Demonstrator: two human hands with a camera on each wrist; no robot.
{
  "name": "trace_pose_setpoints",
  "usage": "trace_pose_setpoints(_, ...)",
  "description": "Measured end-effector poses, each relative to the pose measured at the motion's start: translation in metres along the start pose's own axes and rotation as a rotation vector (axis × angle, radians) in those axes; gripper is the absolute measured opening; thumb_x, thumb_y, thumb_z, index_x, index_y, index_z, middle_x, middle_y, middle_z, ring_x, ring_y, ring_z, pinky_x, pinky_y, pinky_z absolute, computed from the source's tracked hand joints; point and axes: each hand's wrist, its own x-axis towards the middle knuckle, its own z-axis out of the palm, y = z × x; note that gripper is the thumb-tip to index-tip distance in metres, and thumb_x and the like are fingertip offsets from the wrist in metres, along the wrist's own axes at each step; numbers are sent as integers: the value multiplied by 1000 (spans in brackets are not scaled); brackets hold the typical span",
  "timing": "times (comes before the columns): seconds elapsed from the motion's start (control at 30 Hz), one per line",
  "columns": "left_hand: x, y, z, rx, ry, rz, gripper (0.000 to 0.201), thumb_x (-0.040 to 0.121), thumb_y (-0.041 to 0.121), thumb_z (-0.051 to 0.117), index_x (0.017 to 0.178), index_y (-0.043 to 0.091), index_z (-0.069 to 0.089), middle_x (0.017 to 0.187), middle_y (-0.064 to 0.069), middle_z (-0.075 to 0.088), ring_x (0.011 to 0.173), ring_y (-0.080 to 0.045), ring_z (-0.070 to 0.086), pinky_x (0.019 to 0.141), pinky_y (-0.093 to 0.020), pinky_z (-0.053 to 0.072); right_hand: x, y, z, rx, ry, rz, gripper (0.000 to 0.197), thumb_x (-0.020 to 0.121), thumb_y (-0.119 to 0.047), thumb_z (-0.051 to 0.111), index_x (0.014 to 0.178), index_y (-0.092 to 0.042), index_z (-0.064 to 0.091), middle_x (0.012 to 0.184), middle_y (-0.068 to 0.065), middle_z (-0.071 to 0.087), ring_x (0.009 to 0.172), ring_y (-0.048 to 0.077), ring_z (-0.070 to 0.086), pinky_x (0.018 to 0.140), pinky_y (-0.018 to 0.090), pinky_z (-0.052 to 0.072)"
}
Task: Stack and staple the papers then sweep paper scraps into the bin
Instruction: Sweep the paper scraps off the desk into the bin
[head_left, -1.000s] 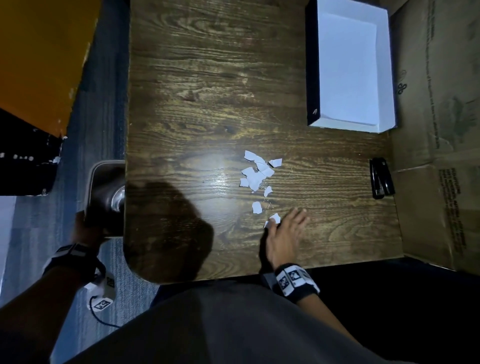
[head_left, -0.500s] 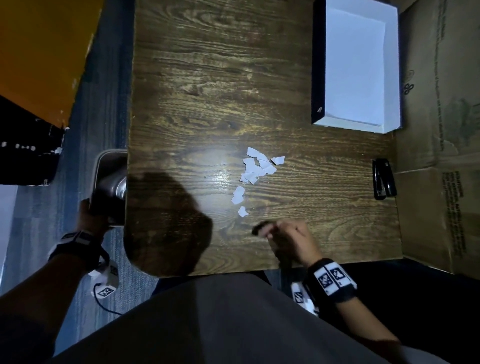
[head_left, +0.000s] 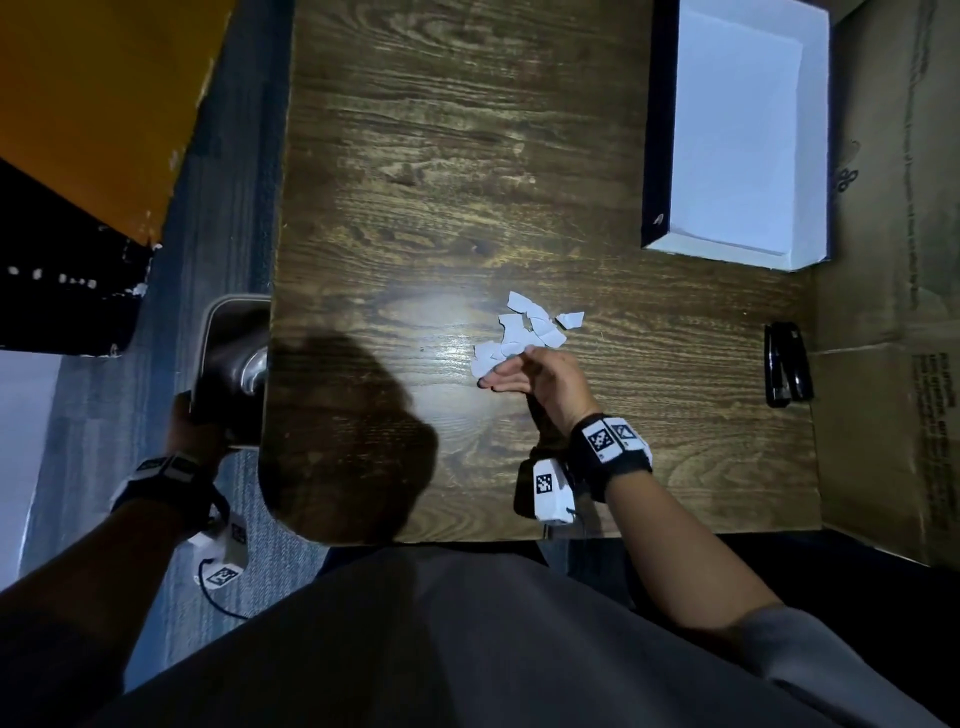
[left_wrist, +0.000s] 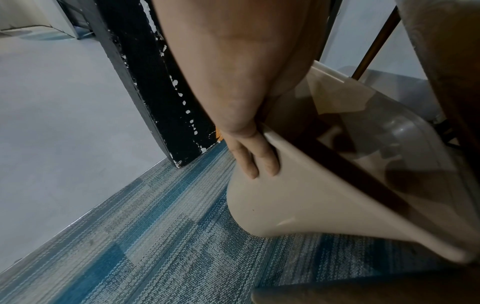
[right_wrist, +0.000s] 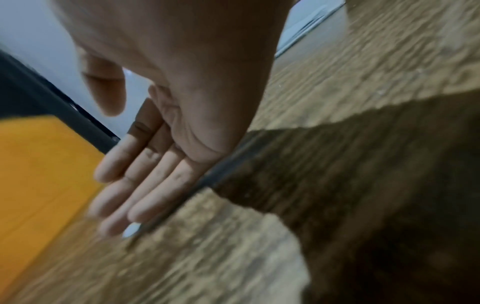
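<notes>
left hand (left_wrist: 241, 131) – fingers grasping bin (left_wrist: 298, 205) rim | right hand (head_left: 540, 376) – fingers straight, seemingly touching paper scraps (head_left: 524, 335)

Print on cardboard box (head_left: 893, 364): illegible.

**Scraps, bin, stapler, papers**

Torn white paper scraps (head_left: 524, 335) bunched mid-table, flat. Beige bin (head_left: 234, 364) tilted against left table edge, mouth toward tabletop. Black stapler (head_left: 787, 364) lying closed near right edge. White papers (head_left: 735, 140) flat inside a box, far right.
</notes>
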Motion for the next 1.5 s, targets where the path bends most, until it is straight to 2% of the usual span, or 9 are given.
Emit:
trace_pose_setpoints(0.37, 37, -26, -12, -73, 9, -3, 43, 94, -5, 65, 135, -6, 52, 132, -36, 61, 98, -44, 68, 46, -27, 60, 19, -3, 34, -39, 23, 59, 41, 89, -23, 48, 96, 14, 64, 83, 24, 71, 74, 33, 73, 68, 32, 59)
trace_pose_setpoints(0.53, 27, -15, -9, 50, -4, 54, 42, 94, -1, 67, 135, 2, 56, 124, -31, 63, 112, -48, 66, 66, -39, 56, 12, -41, 14, -197, 131, -113, 28, 96, -7, 46, 103, 11, 65, 101, 26, 71, 93, 33, 69, 85, 38, 53)
trace_pose_setpoints(0.77, 24, 4, -10, -22, -37, 49, 42, 96, -5, 60, 133, 15, 63, 118, -15, 74, 107, -27, 70, 72, -35, 59, 6, -38, -106, -977, 795, -25, 59, 97, -32, 44, 150, -12, 26, 157, 11, 26, 146, 27, 22, 119, 44, 21)
trace_pose_setpoints(0.83, 5, 20, -5, -20, -49, 63, 57, 97, -15, 53, 82, 31, 83, 71, 15, 81, 62, 7, 72, 48, -12, 54, 14, -23, -103, -1175, 845, 95, 69, 99, -39, 38, 153, -6, 10, 162, 13, 6, 150, 29, 3, 121, 45, 9)
trace_pose_setpoints(0.9, -6, 29, -2, -32, -61, 101, 54, 96, -23, 49, 63, 14, 71, 39, 30, 61, 39, 16, 60, 34, -4, 43, 21, -10, -77, -1237, 816, 121, 74, 99, -43, 34, 152, -2, 3, 161, 18, -5, 149, 33, -6, 121, 46, 2)
trace_pose_setpoints(1.07, 18, 17, -9, -22, -88, 187, 25, 91, -26, 53, 106, -8, 63, 38, 24, 62, 37, 14, 59, 34, -2, 41, 20, 12, 22, -1260, 521, -78, 76, 98, -48, 26, 152, -3, -4, 160, 14, -14, 148, 26, -17, 120, 39, -7)
trace_pose_setpoints(1.23, 27, 11, -11, 33, -74, 198, 30, 93, -18, 60, 122, -13, 61, 73, -3, 57, 60, -16, 56, 34, -4, 44, 16, 20, 67, -1268, 228, -193, 72, 99, -42, 30, 153, -7, -4, 162, 7, -12, 148, 20, -19, 120, 34, -8)
trace_pose_setpoints(1.4, 54, -7, -20, 66, -61, 155, 42, 91, -15, 63, 132, -12, 54, 122, -44, 61, 80, -31, 61, 38, -19, 54, 28, -6, 28, -1273, 455, -171, 68, 100, -36, 31, 153, -5, 2, 162, 10, -3, 149, 25, -10, 122, 44, 2)
trace_pose_setpoints(1.5, 54, -4, -19, 20, -76, 86, 27, 92, -18, 58, 118, -11, 59, 106, -39, 64, 69, -20, 56, 35, -12, 51, 46, -11, 31, -1368, 434, -66, 74, 99, -41, 31, 152, -1, -1, 161, 18, -7, 148, 34, -12, 121, 49, 1)
